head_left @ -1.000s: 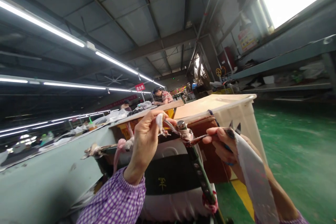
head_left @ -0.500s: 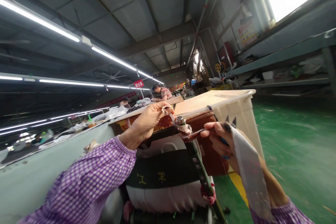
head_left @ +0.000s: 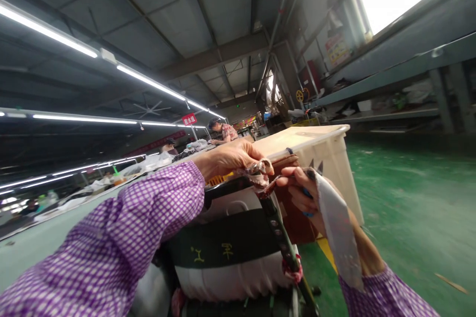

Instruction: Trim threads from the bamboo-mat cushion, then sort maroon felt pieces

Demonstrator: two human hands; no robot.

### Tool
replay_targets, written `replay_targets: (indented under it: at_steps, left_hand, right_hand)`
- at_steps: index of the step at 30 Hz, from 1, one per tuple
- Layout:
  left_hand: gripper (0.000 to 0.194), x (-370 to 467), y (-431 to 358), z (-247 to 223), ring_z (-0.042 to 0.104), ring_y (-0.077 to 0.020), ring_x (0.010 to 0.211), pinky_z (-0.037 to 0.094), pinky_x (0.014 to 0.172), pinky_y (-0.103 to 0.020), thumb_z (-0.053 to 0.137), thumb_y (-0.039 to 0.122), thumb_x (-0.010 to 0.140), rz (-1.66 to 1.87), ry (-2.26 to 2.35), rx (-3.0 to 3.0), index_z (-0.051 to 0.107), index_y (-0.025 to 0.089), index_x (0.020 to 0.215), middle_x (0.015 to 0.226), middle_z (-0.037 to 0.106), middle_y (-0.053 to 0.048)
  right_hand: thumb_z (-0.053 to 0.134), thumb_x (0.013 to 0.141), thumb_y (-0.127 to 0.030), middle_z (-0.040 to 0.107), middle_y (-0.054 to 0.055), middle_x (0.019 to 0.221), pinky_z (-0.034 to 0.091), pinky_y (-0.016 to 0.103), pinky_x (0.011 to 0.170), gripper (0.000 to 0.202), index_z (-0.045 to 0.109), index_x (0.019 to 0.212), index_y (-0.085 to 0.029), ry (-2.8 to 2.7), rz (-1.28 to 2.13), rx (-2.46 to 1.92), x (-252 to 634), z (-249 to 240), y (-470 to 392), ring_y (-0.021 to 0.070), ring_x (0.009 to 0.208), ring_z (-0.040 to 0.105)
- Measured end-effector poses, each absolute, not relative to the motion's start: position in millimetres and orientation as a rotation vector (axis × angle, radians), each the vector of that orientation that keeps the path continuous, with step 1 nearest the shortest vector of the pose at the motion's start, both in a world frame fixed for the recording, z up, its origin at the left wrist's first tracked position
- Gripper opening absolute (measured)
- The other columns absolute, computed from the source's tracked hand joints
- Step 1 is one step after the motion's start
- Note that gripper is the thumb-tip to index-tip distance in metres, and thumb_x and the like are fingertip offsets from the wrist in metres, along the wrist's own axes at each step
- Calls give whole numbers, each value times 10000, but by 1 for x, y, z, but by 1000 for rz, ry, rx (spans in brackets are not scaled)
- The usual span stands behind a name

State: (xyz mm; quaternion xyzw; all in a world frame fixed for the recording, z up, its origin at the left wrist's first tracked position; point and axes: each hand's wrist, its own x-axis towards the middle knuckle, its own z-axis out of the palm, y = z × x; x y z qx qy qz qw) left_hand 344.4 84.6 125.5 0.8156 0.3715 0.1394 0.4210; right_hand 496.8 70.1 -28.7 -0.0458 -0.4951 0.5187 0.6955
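Got the left hand [head_left: 240,154] with thumb and fingers pinched together on a curled cloth end [head_left: 266,164], right over the top of a dark green post [head_left: 275,228]. Also got the right hand [head_left: 302,198] just across from it, with thumb and forefinger clamped on a thin reddish-brown strip [head_left: 273,184]. Probably held from opposite sides like that to keep the cloth wrap [head_left: 259,181] snug on the post, between the two hands. Can't make out one piece or two, too tangled. Looks like scissors [head_left: 316,165] in the right palm too, with tips up past the knuckles, likely parked there to save putting them down. Then see a pale cloth strip [head_left: 338,233] hanging from the right hand over the wrist, maybe to stay within reach. Below both hands, spot a dark panel [head_left: 211,237] with yellow characters, plus a red-and-white cloth tie [head_left: 293,270] further down the post, seemingly there to bind it. Beyond the right hand, note a whitish bin [head_left: 336,176]; way past the left hand, a co-worker [head_left: 228,132] in a patterned shirt.
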Motion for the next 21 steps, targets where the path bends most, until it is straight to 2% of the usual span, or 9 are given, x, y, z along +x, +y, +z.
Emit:
replay_targets:
  at_steps: [5,9,14,21]
  left_hand:
    - [142,354,89,130,625,-140,538,483,501,-219,767,145,613,306,947,1973,640,129,674,611,670,-52]
    - [158,358,85,131,627,-129,529,495,493,-203,734,86,619,299,945,1917,596,143,668,591,664,-31]
    - [99,354,82,132,650,-137,561,531,529,-223,707,86,643,263,923,1854,675,132,724,643,696,-43]
    - [124,357,77,133,619,-128,517,498,477,-197,768,155,634,223,1010,1966,732,95,736,623,690,-73]
  right_hand:
    - [659,797,-421,698,75,814,144,165,314,312,676,945,-147,-1106,1124,-106,492,-27,70,-4,360,220]
    - [642,819,-408,707,96,875,155,156,319,299,679,955,-144,-1099,1125,-92,487,-28,74,-14,357,246]
    - [650,809,-409,707,84,874,149,158,315,288,689,937,-154,-1094,1172,-78,485,-25,71,-12,358,237]
    - [672,785,-375,702,70,814,136,182,324,253,687,931,-168,-1008,1034,-141,515,-13,57,7,373,221]
